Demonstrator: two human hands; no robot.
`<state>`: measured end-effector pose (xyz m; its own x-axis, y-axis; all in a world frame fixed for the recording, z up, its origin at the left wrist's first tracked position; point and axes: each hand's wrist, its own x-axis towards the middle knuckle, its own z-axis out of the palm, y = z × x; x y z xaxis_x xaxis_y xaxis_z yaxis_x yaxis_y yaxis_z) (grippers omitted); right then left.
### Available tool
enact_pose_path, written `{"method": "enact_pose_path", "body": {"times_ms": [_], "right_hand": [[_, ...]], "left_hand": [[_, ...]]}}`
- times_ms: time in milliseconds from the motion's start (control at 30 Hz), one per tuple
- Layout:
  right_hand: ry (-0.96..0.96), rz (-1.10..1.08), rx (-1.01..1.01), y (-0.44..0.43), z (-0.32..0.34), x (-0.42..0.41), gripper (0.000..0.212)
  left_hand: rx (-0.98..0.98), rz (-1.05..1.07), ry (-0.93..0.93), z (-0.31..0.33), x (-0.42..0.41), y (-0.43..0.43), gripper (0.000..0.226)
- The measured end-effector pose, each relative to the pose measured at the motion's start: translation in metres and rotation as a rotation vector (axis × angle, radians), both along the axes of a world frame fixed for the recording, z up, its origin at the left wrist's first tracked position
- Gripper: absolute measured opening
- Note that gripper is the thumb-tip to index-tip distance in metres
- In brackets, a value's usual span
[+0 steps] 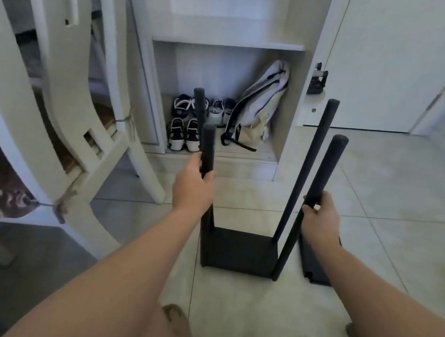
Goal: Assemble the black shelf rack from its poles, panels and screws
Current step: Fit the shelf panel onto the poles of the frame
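The lower stretch of the front left pole (208, 150) is hidden behind the left hand (193, 184), and a second black panel (313, 264) lying on the tiled floor (241, 309) is partly covered by the right forearm. Both arms are stretched forward and down. The front left pole is gripped by the left hand, and the front right pole (327, 166) by the right hand (321, 218), with fingers curled round each. The black shelf rack (291, 204) is stood on the floor, with four poles rising from one low panel (239, 250).

Home hallway, shoe closet (291, 115) (backpack (261, 98) too), tiles (385, 187)
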<state>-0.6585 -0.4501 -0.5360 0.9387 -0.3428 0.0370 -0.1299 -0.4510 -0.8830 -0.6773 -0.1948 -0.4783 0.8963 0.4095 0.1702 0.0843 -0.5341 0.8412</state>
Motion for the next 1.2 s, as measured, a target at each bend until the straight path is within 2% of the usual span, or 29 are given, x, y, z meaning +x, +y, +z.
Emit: {"method": "enact_pose_path", "body": {"times_ms": [133, 433, 567, 767, 1100, 1200], "right_hand": [[-0.019, -0.012, 0.014, 0.006, -0.004, 0.027, 0.034], [0.004, -0.006, 0.037, 0.013, -0.036, 0.069, 0.029], [0.025, 0.036, 0.054, 0.008, -0.045, 0.075, 0.029], [0.139, 0.093, 0.042, 0.008, -0.059, 0.07, 0.036], [0.166, 0.094, 0.056, 0.002, -0.052, 0.06, 0.035], [0.186, 0.116, 0.087, 0.002, -0.051, 0.057, 0.041]], "left_hand": [[0.011, 0.057, -0.054, -0.015, 0.012, -0.004, 0.034], [-0.027, 0.114, -0.096, -0.022, 0.038, 0.001, 0.039], [-0.042, 0.096, -0.038, -0.031, 0.04, 0.013, 0.032], [-0.06, 0.05, 0.197, -0.051, 0.033, 0.021, 0.032], [-0.062, 0.058, 0.179, -0.06, 0.027, 0.021, 0.03], [-0.142, 0.055, 0.194, -0.06, 0.026, 0.021, 0.036]]}}
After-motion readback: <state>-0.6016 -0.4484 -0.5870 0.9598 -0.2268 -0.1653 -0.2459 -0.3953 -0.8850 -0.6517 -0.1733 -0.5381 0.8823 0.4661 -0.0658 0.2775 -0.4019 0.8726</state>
